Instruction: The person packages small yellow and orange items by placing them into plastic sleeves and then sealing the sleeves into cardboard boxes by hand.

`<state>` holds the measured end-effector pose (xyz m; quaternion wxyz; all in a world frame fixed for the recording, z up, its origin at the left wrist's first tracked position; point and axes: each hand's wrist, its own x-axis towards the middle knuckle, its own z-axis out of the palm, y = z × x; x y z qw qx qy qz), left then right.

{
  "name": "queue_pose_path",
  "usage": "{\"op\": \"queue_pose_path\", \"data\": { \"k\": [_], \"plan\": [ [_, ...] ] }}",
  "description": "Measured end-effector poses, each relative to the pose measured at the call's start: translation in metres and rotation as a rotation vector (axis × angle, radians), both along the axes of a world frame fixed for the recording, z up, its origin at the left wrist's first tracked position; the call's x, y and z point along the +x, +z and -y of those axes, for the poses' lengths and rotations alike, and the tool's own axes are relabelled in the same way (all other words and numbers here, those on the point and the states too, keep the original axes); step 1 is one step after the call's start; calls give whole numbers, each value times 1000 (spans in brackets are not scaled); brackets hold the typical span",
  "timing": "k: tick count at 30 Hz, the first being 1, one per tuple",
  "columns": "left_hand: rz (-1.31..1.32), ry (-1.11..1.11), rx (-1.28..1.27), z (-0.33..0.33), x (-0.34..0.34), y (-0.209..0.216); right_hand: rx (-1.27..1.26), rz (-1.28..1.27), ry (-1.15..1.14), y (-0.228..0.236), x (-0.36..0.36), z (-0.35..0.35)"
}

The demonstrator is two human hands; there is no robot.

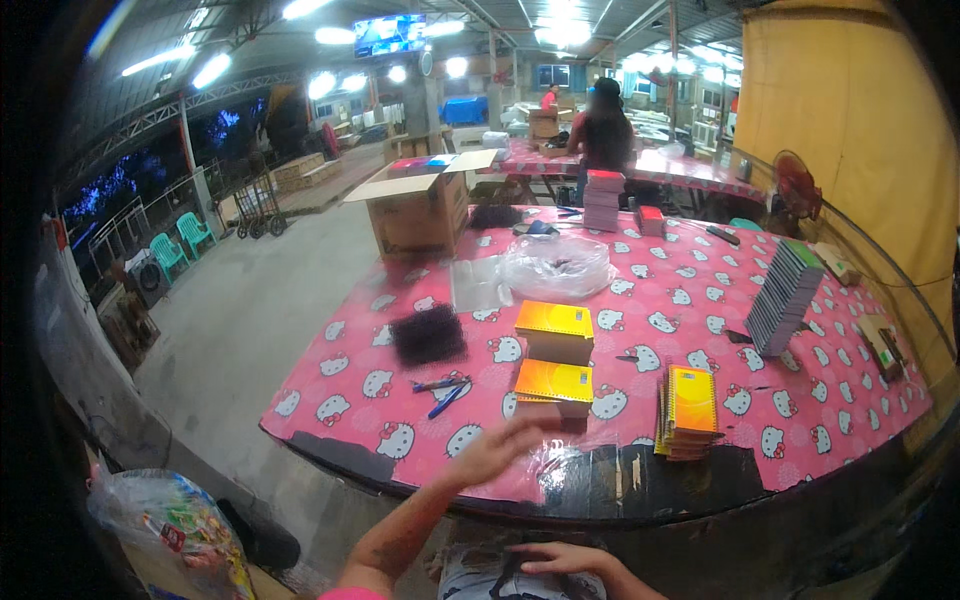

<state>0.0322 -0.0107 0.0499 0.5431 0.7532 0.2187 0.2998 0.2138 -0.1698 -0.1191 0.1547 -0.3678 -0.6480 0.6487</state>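
Note:
My left hand (503,450) reaches over the table's near edge, its fingers stretched out and slightly blurred. They come close to the front of a stack of yellow-orange notebooks (553,382); whether they touch it I cannot tell. Just behind stands a second stack of the same yellow notebooks (555,320). To the right, spiral-bound yellow notebooks (692,400) are piled near the edge. Low in the view, my right hand (560,558) lies with fingers extended over my lap, holding nothing visible. Pliers with blue handles (448,398) and a dark bundle of wire-like coils (427,335) lie left of the stacks.
A pink patterned cloth (640,290) covers the table. Clear plastic bags (555,267), an open cardboard box (415,215) and a tall leaning stack of notebooks (782,300) surround the work area. A fan (797,185) stands at right; another person (606,130) is beyond the table.

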Motion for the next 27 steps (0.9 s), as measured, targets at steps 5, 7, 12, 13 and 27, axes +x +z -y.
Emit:
{"op": "queue_pose_path", "data": {
  "k": [5,7,12,13,27],
  "plan": [
    [76,629,-104,-86,10,-90,328,-227,-767,112,28,-27],
    [8,645,-109,-90,22,-109,511,-467,-1244,119,37,-79],
    [140,700,-154,-108,48,-145,194,-544,-1285,80,50,-181],
    [175,654,-184,-105,57,-141,185,-544,-1282,73,48,-191],
    [-286,429,1191,-69,49,-74,312,-409,-1204,68,68,-164]
  ]
}}
